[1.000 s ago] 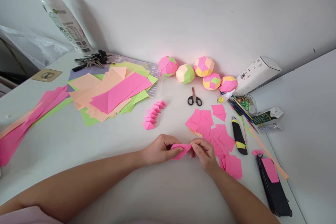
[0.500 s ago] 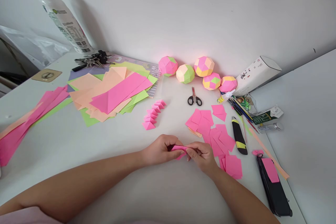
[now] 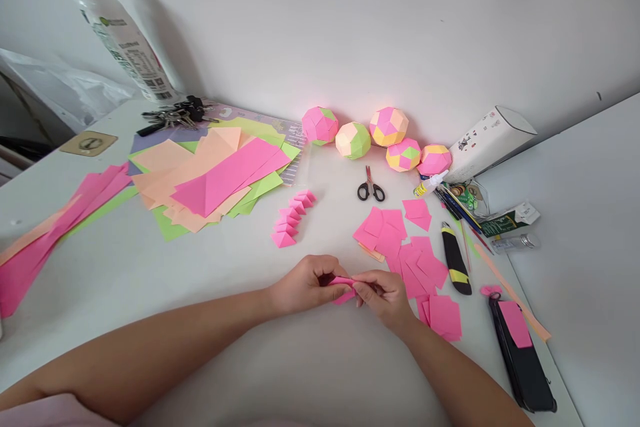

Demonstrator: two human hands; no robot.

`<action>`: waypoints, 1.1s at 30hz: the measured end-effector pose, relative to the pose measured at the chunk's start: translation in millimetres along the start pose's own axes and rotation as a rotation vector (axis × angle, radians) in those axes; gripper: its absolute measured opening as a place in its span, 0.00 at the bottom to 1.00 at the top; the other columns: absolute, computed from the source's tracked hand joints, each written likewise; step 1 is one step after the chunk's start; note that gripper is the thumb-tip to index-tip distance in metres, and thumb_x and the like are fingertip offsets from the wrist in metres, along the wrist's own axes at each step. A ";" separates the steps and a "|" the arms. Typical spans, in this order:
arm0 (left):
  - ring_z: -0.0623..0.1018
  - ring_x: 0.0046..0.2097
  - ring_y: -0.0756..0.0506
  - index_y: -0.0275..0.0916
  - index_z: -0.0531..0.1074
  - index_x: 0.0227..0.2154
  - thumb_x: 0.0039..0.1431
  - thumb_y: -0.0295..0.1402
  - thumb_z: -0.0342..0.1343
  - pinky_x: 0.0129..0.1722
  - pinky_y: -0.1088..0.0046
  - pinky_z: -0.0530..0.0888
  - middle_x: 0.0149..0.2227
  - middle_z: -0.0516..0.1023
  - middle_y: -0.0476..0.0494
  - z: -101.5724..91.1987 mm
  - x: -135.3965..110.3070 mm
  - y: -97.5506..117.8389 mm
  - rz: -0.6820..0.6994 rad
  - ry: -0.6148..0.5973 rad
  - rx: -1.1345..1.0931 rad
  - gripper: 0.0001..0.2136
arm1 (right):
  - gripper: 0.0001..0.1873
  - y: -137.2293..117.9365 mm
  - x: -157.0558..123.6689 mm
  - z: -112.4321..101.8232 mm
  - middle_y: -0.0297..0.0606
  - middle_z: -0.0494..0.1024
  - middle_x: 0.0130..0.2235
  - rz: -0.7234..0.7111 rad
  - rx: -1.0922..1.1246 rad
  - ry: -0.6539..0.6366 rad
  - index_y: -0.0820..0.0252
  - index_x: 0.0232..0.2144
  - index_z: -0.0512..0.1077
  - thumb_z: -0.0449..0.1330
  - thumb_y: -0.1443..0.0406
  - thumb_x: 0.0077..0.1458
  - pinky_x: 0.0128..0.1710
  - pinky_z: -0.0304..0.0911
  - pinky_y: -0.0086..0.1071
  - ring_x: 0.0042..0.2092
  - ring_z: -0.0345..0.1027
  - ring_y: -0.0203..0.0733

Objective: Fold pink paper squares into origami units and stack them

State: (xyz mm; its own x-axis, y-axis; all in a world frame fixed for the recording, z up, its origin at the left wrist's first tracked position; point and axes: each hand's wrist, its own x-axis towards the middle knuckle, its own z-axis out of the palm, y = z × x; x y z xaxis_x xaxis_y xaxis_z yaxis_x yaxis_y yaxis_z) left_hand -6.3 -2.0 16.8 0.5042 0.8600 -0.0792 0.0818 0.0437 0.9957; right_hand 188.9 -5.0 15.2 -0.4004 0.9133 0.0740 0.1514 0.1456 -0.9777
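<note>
A small piece of pink paper is pinched between both my hands above the near part of the table. My left hand grips its left side, thumb toward me. On the right side, my right hand pinches the paper's edge between thumb and fingers. The fingers cover much of the sheet, and folds in it are partly hidden. Just beyond my left hand stands a row of folded pink paper pieces. Loose pink paper squares lie in overlapping piles beside my right hand.
Small scissors, a cutter knife and a glue bottle lie farther right. Several faceted paper balls sit along the wall. Coloured paper sheets, keys and a tall bottle are left. A black phone case lies near right.
Very little differs. My fingers have shifted slightly on the pink paper, and a bit more of its lower part shows below my left thumb.
</note>
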 end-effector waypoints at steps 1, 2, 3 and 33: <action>0.65 0.25 0.54 0.34 0.72 0.27 0.53 0.36 0.55 0.23 0.79 0.63 0.26 0.68 0.49 0.3 0.0 -0.2 -0.008 0.015 -0.012 0.09 | 0.07 -0.2 -0.2 0.2 0.33 0.73 0.20 0.011 0.004 0.001 0.59 0.31 0.76 0.59 0.64 0.53 0.20 0.65 0.28 0.21 0.67 0.34; 0.66 0.25 0.54 0.34 0.72 0.26 0.53 0.37 0.55 0.23 0.79 0.63 0.26 0.68 0.49 0.6 0.0 -0.4 -0.017 0.026 -0.025 0.10 | 0.07 -0.4 -0.4 0.3 0.33 0.73 0.21 0.019 0.008 -0.002 0.59 0.31 0.76 0.59 0.64 0.53 0.20 0.65 0.28 0.21 0.68 0.34; 0.65 0.25 0.54 0.34 0.72 0.26 0.53 0.37 0.55 0.23 0.79 0.63 0.26 0.68 0.49 0.8 0.1 -0.5 -0.026 0.031 -0.036 0.10 | 0.06 -0.5 -0.4 0.4 0.33 0.74 0.21 0.025 0.010 -0.004 0.59 0.32 0.76 0.59 0.64 0.53 0.20 0.65 0.28 0.21 0.68 0.34; 0.70 0.28 0.52 0.35 0.73 0.33 0.54 0.36 0.55 0.26 0.77 0.68 0.28 0.72 0.47 1.3 0.2 1.1 -0.031 0.068 -0.182 0.09 | 0.09 6.3 -0.5 0.2 0.31 0.73 0.20 0.004 0.054 0.030 0.56 0.37 0.76 0.59 0.68 0.53 0.19 0.66 0.26 0.19 0.68 0.32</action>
State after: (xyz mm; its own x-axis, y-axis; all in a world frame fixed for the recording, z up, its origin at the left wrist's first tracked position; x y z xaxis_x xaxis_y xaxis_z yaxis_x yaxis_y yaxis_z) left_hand -5.0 -2.4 17.9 0.4443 0.8888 -0.1126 -0.0635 0.1566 0.9856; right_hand 189.9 -4.7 9.0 -0.3728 0.9249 0.0747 0.1036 0.1214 -0.9872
